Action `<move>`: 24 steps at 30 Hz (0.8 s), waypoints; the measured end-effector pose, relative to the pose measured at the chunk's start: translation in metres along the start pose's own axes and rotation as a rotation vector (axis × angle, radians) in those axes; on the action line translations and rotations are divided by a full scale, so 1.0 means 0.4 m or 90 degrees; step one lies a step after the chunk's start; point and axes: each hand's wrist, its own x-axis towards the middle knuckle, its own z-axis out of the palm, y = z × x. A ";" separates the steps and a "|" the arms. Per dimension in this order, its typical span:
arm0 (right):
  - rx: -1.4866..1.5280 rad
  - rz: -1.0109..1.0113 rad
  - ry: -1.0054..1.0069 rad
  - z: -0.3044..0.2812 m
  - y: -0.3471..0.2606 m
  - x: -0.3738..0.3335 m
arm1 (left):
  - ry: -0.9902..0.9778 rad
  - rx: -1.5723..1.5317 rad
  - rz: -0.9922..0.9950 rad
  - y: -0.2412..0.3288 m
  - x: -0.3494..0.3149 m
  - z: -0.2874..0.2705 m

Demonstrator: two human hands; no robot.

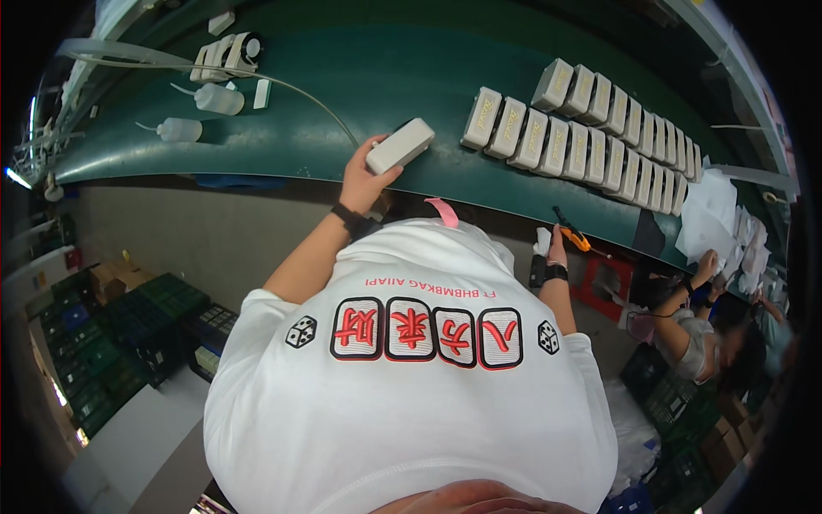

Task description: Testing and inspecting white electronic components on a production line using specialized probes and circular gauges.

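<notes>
My left hand (368, 176) is wrapped round one end of a white, box-shaped casing (401, 146) with rounded corners, tilted above the front edge of the green bench (325, 103). A dark part shows on the casing's far side. At the bench's front edge to the right, my right hand (556, 248) is closed, with an orange-and-black hand tool (575, 238) jutting from it. A crumpled white wipe (543, 242) shows beside those fingers; how it is held cannot be made out.
Two rows of white casings (531, 137) stand on the bench's right side. Squeeze bottles (218, 98) and several white units (227, 56) sit at the left, near a thin hose (300, 92). Another person's arm (676, 313) reaches toward white bags (711, 214) at the far right.
</notes>
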 end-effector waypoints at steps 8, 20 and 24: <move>-0.210 -0.143 -0.341 0.352 -0.082 -0.324 | 0.061 0.056 0.042 -0.116 0.079 -0.009; -0.704 -0.971 -0.457 0.963 0.107 -0.287 | 0.020 0.249 0.122 -0.206 0.142 -0.073; -0.801 -0.976 -0.607 0.952 0.188 -0.329 | 0.026 0.211 0.127 -0.271 0.135 -0.087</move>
